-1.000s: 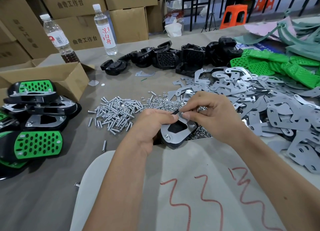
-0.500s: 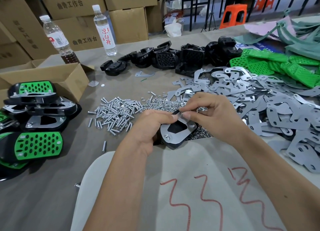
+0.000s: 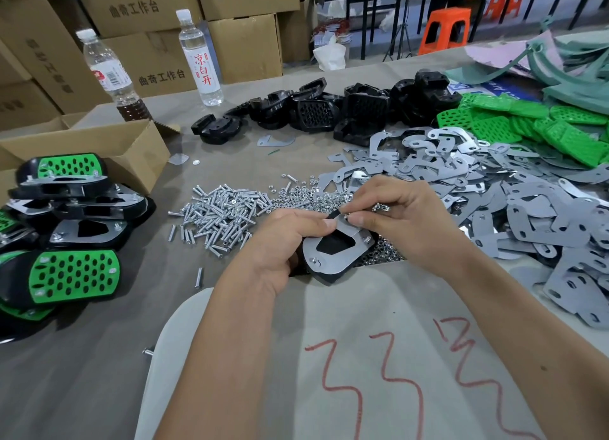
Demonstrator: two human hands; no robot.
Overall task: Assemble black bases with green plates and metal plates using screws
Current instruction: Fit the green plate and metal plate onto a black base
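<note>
- A pale sheet with red scrawl lies at the near edge of the tabletop, under both forearms.
- Just past the sheet, the left hand grips a black base from its left side, fingers curled round it, thumb on top.
- A metal plate sits on that base, with screw ends standing up through it.
- The right hand pinches something small at the plate's far corner, thumb and forefinger closed together; what it is cannot be told.
- Loose screws lie heaped beyond the left hand; a scatter of nuts lies just right of them.
- Finished units, black with green plates, are stacked at the left edge, beside a carton.
- Grey plates spread over the right side.
- Farther back, spare bases are piled mid-tabletop, with green plates to their right.
- Two bottles stand toward the far left edge.
</note>
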